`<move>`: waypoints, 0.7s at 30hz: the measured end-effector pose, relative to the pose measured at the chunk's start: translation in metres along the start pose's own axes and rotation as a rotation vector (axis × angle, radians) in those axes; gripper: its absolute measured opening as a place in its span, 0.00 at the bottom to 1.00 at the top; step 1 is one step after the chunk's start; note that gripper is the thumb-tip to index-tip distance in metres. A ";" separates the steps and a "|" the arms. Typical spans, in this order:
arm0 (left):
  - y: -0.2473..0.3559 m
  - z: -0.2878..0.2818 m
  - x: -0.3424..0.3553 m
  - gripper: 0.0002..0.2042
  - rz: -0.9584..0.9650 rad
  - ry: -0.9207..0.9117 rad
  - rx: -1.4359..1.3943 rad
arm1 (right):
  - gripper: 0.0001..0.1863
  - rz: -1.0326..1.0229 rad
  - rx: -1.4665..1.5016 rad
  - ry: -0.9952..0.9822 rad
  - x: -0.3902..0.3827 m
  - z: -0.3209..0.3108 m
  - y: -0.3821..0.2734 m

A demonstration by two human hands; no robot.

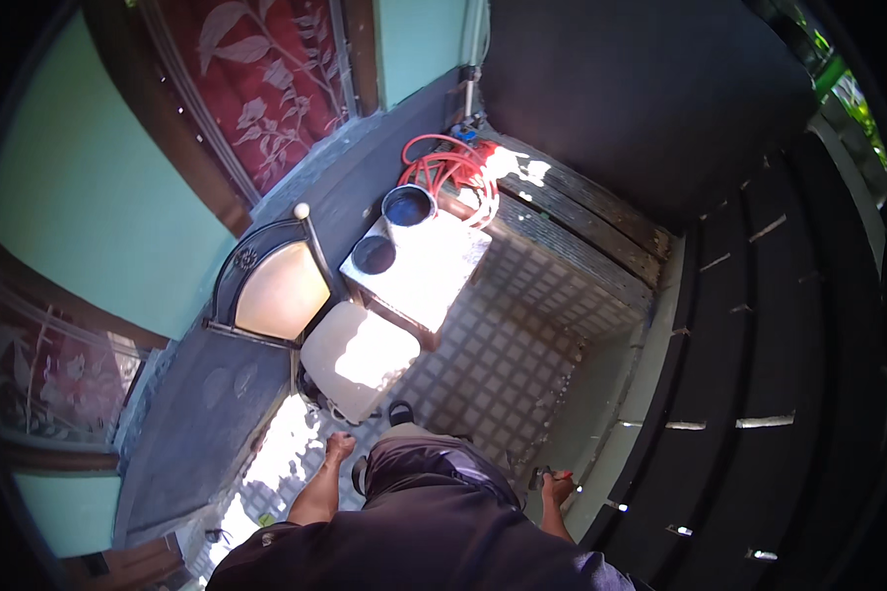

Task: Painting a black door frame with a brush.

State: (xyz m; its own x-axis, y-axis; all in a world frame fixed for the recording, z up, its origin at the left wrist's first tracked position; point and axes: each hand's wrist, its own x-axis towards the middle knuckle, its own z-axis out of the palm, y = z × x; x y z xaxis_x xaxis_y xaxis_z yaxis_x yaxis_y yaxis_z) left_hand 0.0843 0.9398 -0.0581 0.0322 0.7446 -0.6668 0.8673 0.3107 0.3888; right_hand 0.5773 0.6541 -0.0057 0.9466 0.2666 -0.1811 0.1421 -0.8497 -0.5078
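Note:
My left hand (340, 446) hangs low beside my body, its fingers curled in, and nothing shows in it. Nearest to it is a chair with a pale padded seat (361, 357), a tan backrest (284, 287) and a dark metal frame. Out to the right, by the low ledge, my right hand (559, 485) is closed around a small dark object (536, 479). A bit of red shows at its fingers, too small to make out. Both hands are away from the chair and the table.
Past the chair, a small white-topped table (432, 272) bears a dark-filled round container (408, 206) and a dark round shape (374, 255). A coiled red hose (451, 169) lies by a wooden slatted bench (588, 222). Dark slats (719, 394) line the right side above tiled floor (503, 340).

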 end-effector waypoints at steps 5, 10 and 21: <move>-0.052 0.017 -0.025 0.21 -0.183 -0.003 -0.157 | 0.11 -0.198 0.023 -0.046 0.030 0.027 -0.066; -0.071 0.012 -0.018 0.20 -0.180 0.015 -0.147 | 0.13 -0.294 0.106 -0.067 0.046 0.052 -0.134; -0.007 0.010 0.039 0.21 -0.230 0.066 -0.274 | 0.15 -0.387 0.097 -0.156 0.133 0.078 -0.253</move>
State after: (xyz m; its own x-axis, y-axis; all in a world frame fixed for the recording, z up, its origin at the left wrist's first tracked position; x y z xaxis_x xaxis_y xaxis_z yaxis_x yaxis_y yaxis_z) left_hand 0.0846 0.9609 -0.0931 -0.1886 0.6704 -0.7176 0.6822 0.6151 0.3954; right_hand 0.6448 0.9400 0.0331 0.7727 0.6293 -0.0830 0.4434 -0.6286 -0.6390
